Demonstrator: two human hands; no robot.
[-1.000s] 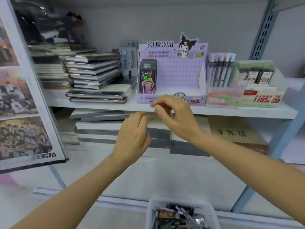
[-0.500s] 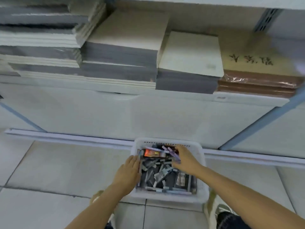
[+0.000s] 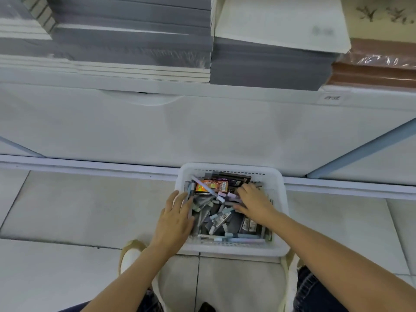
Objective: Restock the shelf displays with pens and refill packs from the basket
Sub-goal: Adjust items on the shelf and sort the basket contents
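Moved down since earlier: both hands, now at floor basket (image 3: 280,199). Left hand (image 3: 174,218): fingers straight, on left rim. Right hand (image 3: 254,204): over pens (image 3: 221,218) inside; grip unclear.

Bare forearms (image 3: 337,251), dark blue jeans (image 3: 315,291), pale shoes (image 3: 129,255)

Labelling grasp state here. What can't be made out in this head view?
Head view only:
1. Right hand: fingertips lie among the pens; a grip on any cannot be told.
2. Basket: left wall covered by the left hand, lower layers by the top ones.
3. Shelf tag: print too small and blurred.
4. Brown packs: cut off by the right edge.
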